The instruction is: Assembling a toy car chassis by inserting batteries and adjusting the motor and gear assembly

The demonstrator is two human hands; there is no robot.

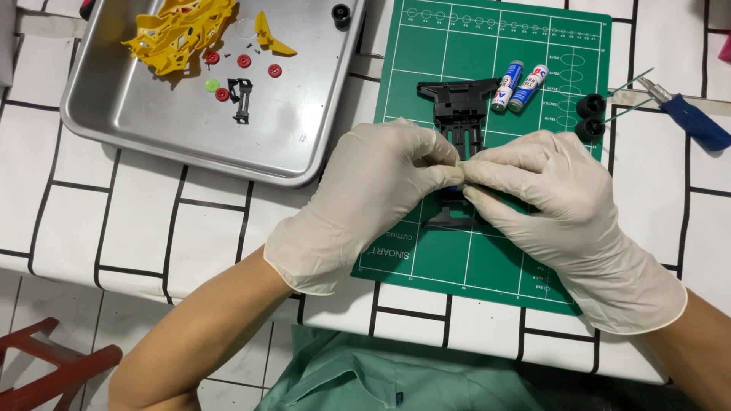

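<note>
A black plastic toy-car chassis (459, 106) lies on a green cutting mat (495, 46). Both hands wear pale gloves and meet over the chassis's middle. My left hand (373, 190) pinches something small at its fingertips, right against the fingertips of my right hand (548, 198). The pinched piece is mostly hidden; a bit of blue shows between the fingers. The near end of the chassis sticks out under my hands.
Two blue-and-white batteries (520, 86) lie on the mat beside the chassis. Two black wheels on axles (591, 116) sit at the mat's right edge, next to a blue-handled tool (689, 114). A metal tray (137, 122) at left holds yellow body parts (179, 30), red gears and small black pieces.
</note>
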